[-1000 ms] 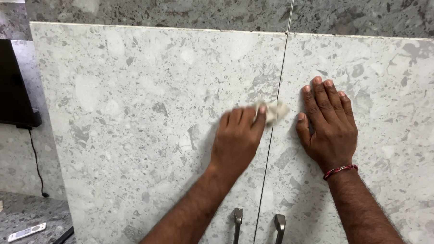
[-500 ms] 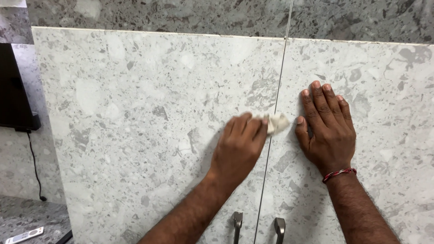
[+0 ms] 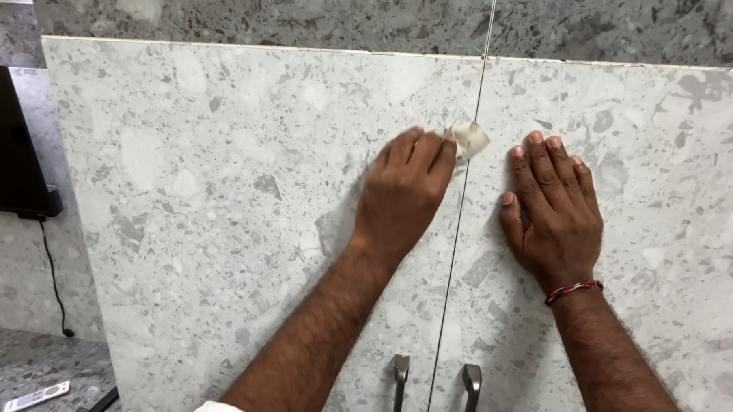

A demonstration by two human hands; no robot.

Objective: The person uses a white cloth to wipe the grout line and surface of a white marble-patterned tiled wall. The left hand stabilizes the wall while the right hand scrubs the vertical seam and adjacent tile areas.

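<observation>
Left hand [image 3: 405, 195] is pinning a small cream cloth [image 3: 469, 140] under its fingertips, wiping the grey speckled stone-look cabinet door [image 3: 220, 209] at the seam; right hand [image 3: 554, 217] is resting flat beside it, grasping nothing.

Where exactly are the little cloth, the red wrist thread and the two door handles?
cloth [image 3: 470, 139], head view, its bare corner past the fingertips.
red wrist thread [image 3: 573, 290], head view, middle of the band.
door handles [image 3: 472, 380], head view, top of the right-hand one.
</observation>
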